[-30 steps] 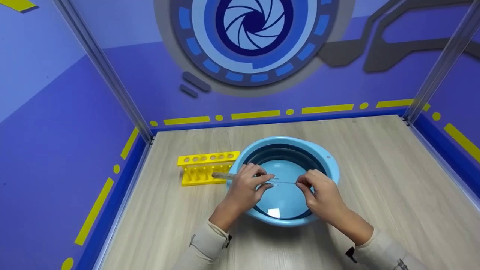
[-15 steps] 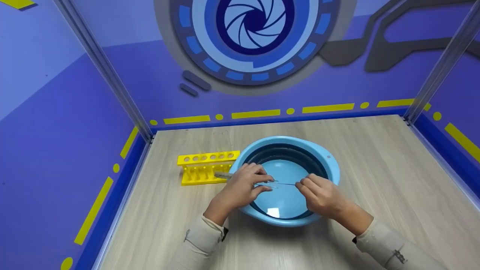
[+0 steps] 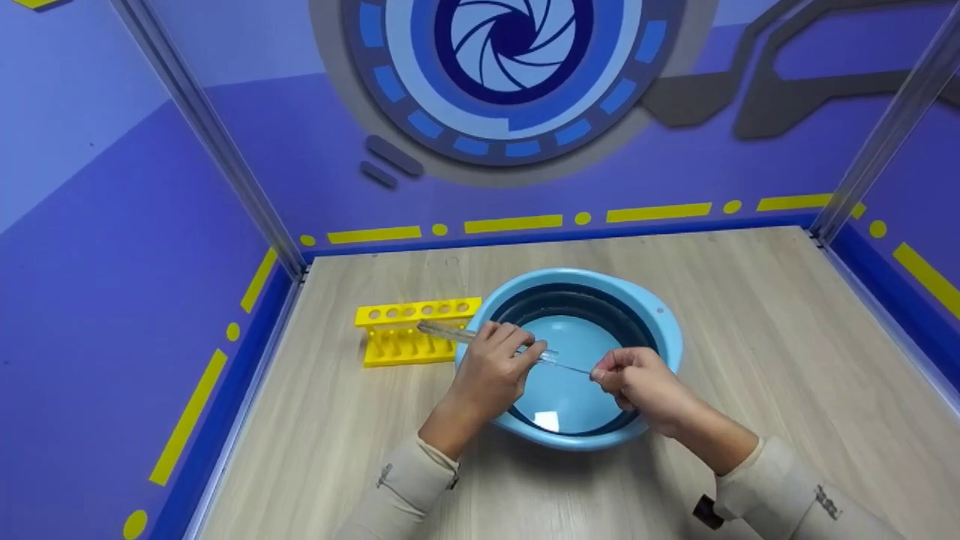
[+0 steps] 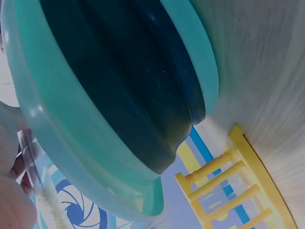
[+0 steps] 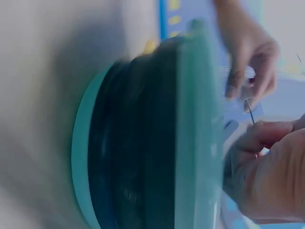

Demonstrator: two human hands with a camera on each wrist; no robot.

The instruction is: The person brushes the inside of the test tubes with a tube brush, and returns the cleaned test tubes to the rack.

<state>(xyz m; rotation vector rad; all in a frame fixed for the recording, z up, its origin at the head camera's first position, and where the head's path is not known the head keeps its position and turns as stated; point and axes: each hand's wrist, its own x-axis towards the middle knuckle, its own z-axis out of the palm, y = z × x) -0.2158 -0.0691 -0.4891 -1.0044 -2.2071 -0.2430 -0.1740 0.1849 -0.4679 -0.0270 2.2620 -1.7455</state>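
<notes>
My left hand (image 3: pixel 491 367) holds a clear glass test tube (image 3: pixel 448 331) between thumb and fingers over the basin. The tube's closed end points left, and its mouth faces my right hand (image 3: pixel 637 382). Inside the tube's left end show the pale bristles of a test tube brush (image 4: pixel 47 202). Its thin wire handle (image 3: pixel 574 368) comes out of the mouth, and my right fingertips pinch it. Below both hands stands a light blue collapsible basin (image 3: pixel 667 341) with a dark inner band and water in it. The left fingers hide the tube's middle.
A yellow test tube rack (image 3: pixel 418 310) with a row of holes stands just left of the basin on the wooden table (image 3: pixel 750 315). Patterned blue-purple panels (image 3: pixel 247 150) enclose the table at the back and both sides.
The tube's closed end has risen and tilted up, so its mouth slants down toward the right hand. The right hand has shifted slightly along with the wire handle, still pinching it.
</notes>
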